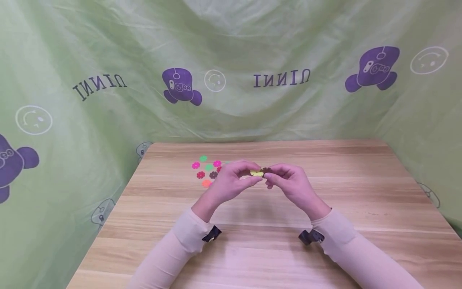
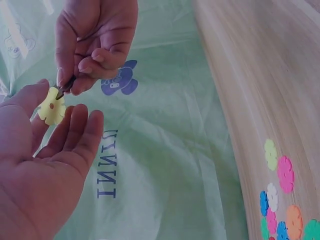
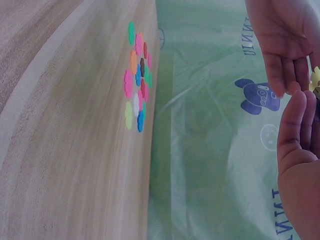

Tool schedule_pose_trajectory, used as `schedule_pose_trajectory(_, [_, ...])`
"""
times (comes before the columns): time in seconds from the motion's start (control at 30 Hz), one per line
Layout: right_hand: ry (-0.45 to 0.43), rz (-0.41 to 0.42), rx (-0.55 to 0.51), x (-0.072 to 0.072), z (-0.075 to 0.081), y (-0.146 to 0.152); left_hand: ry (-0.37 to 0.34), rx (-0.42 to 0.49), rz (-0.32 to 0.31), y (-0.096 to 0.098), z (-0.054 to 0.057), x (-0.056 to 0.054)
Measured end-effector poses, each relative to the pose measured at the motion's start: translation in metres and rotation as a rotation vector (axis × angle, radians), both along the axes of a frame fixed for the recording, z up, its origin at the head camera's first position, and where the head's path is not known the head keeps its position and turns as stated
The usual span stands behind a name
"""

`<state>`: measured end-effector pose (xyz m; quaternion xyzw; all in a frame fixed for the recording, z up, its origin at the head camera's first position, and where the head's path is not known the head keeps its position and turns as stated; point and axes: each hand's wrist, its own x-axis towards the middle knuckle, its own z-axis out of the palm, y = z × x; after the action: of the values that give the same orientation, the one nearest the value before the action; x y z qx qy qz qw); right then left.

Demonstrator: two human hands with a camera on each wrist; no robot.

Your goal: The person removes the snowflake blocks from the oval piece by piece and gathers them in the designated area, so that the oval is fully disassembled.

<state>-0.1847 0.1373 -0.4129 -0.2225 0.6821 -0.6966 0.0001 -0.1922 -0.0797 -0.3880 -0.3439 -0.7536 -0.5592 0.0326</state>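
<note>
Above the table my left hand point(image 1: 231, 182) pinches a yellow flower-shaped disc point(image 1: 257, 173) with a small hole in its middle and slots round its rim. Opposite it, my right hand point(image 1: 294, 184) holds a dark brown flower disc point(image 1: 266, 169) between thumb and fingers. The two discs meet at their edges; in the left wrist view the brown disc point(image 2: 64, 89) stands crosswise at the slotted rim of the yellow disc point(image 2: 51, 107). Only a sliver of the yellow disc point(image 3: 315, 80) shows at the right wrist view's edge.
Several loose flower discs in pink, green, red, orange, blue, white and brown lie on the wooden table point(image 1: 260, 257), left of and partly behind my left hand. A pink disc point(image 2: 285, 174) lies among them. A green printed cloth point(image 1: 231, 112) hangs behind the table and at its sides.
</note>
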Motion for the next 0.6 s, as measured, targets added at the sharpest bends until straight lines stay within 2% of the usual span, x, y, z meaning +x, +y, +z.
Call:
schedule_pose_trajectory(0.23, [0.034, -0.024, 0.025, 0.0035, -0.0013, -0.0016, 0.054, 0.006, -0.005, -0.0005, 0.0008, -0.0011])
schedule_pose_trajectory(0.47, [0.056, -0.04, 0.048, 0.004, -0.0011, -0.0039, 0.121, -0.046, 0.008, -0.0033, 0.0015, -0.0025])
schedule_pose_trajectory(0.6, [0.069, -0.058, 0.068, 0.0039, -0.0014, -0.0049, 0.136, -0.063, 0.002, -0.005, 0.0019, -0.0022])
